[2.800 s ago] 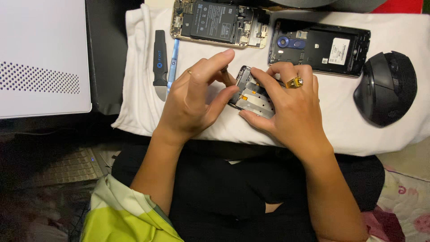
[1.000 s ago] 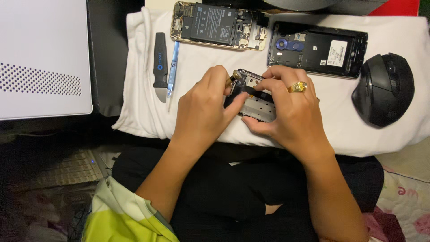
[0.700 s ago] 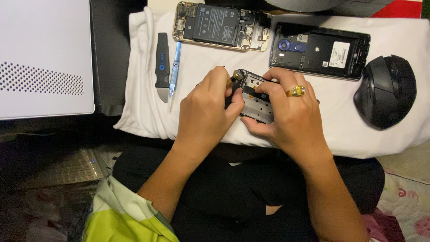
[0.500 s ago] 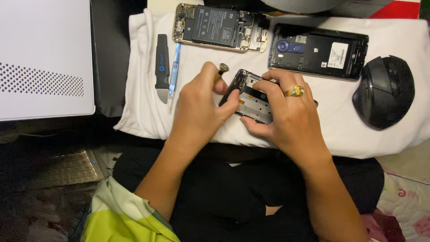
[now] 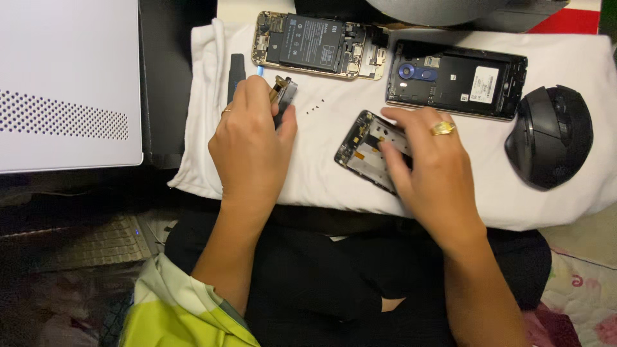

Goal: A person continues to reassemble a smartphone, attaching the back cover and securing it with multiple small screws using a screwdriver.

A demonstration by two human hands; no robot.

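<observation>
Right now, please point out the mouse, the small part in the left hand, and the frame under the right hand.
mouse (image 5: 549, 136), head view, top shell
small part (image 5: 285, 95), head view, dark upper end
frame (image 5: 363, 149), head view, bare left half

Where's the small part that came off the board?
Head view: the small part is in the left hand, just below the gold phone.

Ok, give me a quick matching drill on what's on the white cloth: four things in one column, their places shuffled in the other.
Things:
1. small part
2. phone frame
3. black mouse
4. opened phone with battery

Places:
A. far right of the cloth
B. top of the cloth, left of the black phone shell
C. pinched in the left hand
D. under the right hand

Pairs: 1-C, 2-D, 3-A, 4-B
</observation>
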